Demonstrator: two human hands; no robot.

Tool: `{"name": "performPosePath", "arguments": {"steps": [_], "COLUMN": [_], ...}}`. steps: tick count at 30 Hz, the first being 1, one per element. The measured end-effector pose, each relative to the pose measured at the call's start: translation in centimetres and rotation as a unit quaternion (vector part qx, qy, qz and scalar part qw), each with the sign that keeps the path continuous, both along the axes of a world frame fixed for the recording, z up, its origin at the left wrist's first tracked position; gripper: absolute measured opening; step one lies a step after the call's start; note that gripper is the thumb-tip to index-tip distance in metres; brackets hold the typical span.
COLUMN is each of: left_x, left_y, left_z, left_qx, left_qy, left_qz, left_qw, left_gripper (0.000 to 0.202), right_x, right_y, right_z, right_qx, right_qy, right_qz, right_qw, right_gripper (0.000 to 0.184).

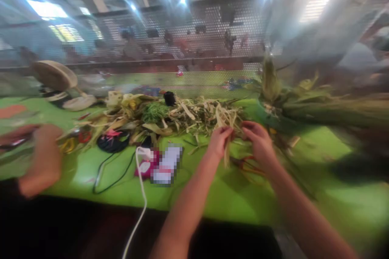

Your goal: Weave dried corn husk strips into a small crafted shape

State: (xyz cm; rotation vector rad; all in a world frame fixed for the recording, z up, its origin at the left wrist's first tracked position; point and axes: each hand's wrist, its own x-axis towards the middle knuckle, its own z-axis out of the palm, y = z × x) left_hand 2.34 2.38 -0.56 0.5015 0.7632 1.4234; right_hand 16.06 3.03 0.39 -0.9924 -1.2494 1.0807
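Note:
In the head view, my left hand (221, 141) pinches a pale dried corn husk strip (226, 156). Part of the strip dangles below the fingers and part sticks up above them. Close by on the right, my right hand (258, 136) has its thumb and fingers curled together; whatever they pinch is too blurred to make out. Beneath that hand lie orange-handled scissors (249, 164) on the green tabletop (206, 194). Just behind both hands spreads a pile of torn husk strips (197, 115).
Left of me rest a phone (166, 166), a charger with a white cable (142, 188), and a coiled black cord (112, 141). A co-worker's arm (45, 158) leans at far left. Bundled husks (319, 109) stand at right; a perforated screen (194, 81) runs behind.

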Motion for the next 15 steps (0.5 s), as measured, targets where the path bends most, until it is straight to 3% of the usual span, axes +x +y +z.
{"name": "performPosePath", "arguments": {"steps": [6,15], "left_x": [-0.19,0.02], "left_y": [-0.01,-0.08], "left_z": [0.51,0.11], "left_qx": [-0.015,-0.005], "left_qy": [-0.002,0.039], "left_qz": [0.016,-0.015], "left_qw": [1.000,0.999], "left_gripper": [0.031,0.034], "right_x": [-0.25,-0.42], "right_y": [0.29,0.14], "right_z": [-0.65,-0.39], "right_qx": [-0.032,0.040], "right_qy": [-0.037,-0.074], "right_qz": [0.056,-0.006], "right_qw": [0.997,0.996], "right_gripper": [0.047,0.023]}}
